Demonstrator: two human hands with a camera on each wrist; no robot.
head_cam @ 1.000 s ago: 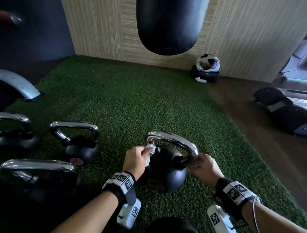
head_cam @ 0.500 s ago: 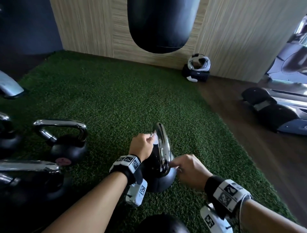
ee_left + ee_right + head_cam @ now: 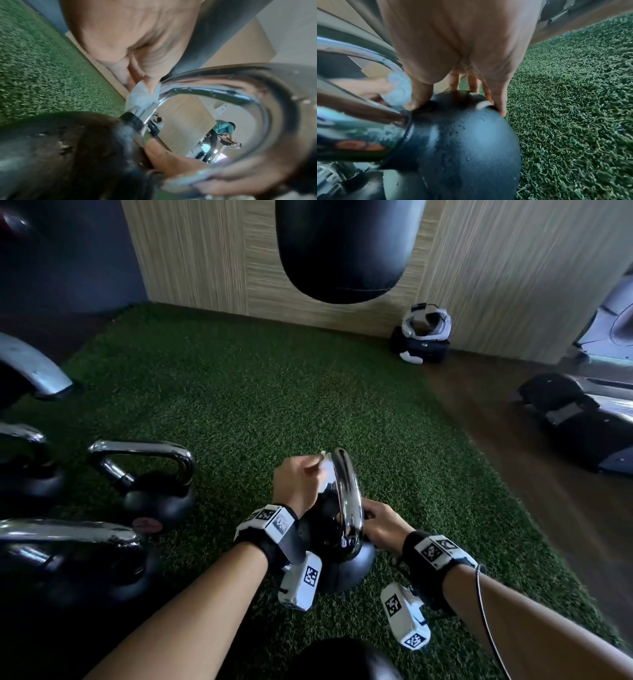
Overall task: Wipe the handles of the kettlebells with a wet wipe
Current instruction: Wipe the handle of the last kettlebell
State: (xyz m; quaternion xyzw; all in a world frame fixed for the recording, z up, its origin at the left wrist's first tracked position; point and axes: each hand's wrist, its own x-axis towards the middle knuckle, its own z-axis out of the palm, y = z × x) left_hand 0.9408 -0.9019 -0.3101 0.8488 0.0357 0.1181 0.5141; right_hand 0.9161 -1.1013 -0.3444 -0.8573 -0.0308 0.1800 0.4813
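Note:
A black kettlebell (image 3: pixel 354 571) with a chrome handle (image 3: pixel 346 501) stands on green turf, the handle edge-on to me. My left hand (image 3: pixel 308 474) pinches a white wet wipe (image 3: pixel 324 471) against the handle's left upper side. The left wrist view shows the wipe (image 3: pixel 142 97) pressed to the handle (image 3: pixel 223 92) just above the black ball (image 3: pixel 60 148). My right hand (image 3: pixel 371 518) grips the kettlebell from the right. In the right wrist view its thumb (image 3: pixel 419 94) and fingers (image 3: pixel 496 102) clamp the top of the ball (image 3: pixel 462 142), with the wipe (image 3: pixel 399 88) behind.
Three more chrome-handled kettlebells (image 3: pixel 150 484) (image 3: pixel 68 559) (image 3: pixel 27 463) stand at the left. A black punching bag (image 3: pixel 342 251) hangs ahead. Headgear on a dark bag (image 3: pixel 424 337) lies by the wall. Gym machines (image 3: pixel 582 422) stand on wooden floor at the right. A person (image 3: pixel 223 129) is far off.
The kettlebell has been turned, so its handle went from broadside to edge-on. My left hand with the wipe has moved up the handle; my right hand has shifted from the handle's base onto the ball.

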